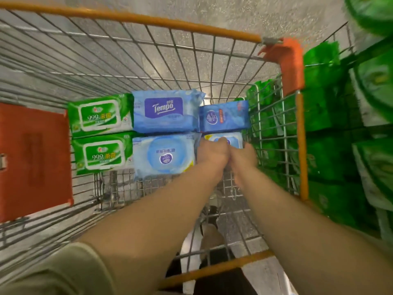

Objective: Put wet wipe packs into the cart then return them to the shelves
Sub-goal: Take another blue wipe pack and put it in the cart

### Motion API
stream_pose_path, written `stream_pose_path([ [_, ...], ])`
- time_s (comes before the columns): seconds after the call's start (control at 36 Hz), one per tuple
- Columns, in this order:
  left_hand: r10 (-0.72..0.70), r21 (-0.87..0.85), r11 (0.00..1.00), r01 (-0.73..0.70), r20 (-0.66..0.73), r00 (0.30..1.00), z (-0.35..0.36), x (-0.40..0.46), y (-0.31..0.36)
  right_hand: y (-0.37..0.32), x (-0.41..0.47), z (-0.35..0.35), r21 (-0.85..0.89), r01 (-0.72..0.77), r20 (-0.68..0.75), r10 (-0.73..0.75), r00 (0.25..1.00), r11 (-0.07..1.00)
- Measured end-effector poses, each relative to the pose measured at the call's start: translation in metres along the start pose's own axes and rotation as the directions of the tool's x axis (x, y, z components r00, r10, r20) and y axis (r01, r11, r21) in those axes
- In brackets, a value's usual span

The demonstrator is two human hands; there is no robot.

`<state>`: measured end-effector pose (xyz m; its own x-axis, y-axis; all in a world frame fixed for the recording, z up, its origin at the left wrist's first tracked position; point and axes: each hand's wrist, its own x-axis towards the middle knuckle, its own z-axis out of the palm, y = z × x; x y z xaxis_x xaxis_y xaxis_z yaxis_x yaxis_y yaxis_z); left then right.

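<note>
Both hands meet at the cart's right side: left hand (212, 153) and right hand (244, 157) curl together around a small blue-and-white wipe pack (228, 139), thumb on its top, pack lying on the wire floor of the cart (148, 67). Just beyond it lies a dark blue pack (224, 117); leftward, a Tempo pack (164, 111) over a pale blue round-lid pack (163, 156), then two green 999 packs (100, 116) side by side. Green packs (331, 145) fill the shelves right of the cart.

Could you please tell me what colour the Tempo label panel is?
Dark purple-blue with white lettering, on the light blue Tempo pack; seen in the head view.
</note>
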<state>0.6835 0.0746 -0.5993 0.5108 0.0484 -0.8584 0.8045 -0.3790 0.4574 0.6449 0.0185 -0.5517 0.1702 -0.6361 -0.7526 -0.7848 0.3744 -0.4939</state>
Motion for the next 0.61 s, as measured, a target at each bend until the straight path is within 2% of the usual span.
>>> stream_pose_path([
  [0.11,0.028,0.157,0.987,-0.041,0.083,0.996,-0.040,-0.100,0.056,-0.018,-0.034,-0.024,-0.114,0.089,-0.012,-0.091,0.996,0.989],
  [0.19,0.092,0.261,0.958,-0.119,0.113,0.989,-0.060,-0.139,0.069,-0.035,-0.060,-0.045,-0.294,0.213,0.075,-0.200,0.977,0.932],
  [0.28,0.222,0.345,0.908,-0.239,0.088,0.971,-0.084,-0.182,0.080,-0.050,-0.091,-0.070,-0.431,0.426,0.219,-0.366,0.904,0.796],
  [0.39,0.375,0.398,0.841,-0.367,0.060,0.925,-0.121,-0.239,0.088,-0.071,-0.140,-0.108,-0.571,0.666,0.385,-0.559,0.734,0.481],
  [0.61,0.644,0.575,0.609,-0.547,0.044,0.763,-0.202,-0.341,0.084,-0.105,-0.239,-0.172,-0.581,0.784,0.477,-0.687,0.548,0.221],
])
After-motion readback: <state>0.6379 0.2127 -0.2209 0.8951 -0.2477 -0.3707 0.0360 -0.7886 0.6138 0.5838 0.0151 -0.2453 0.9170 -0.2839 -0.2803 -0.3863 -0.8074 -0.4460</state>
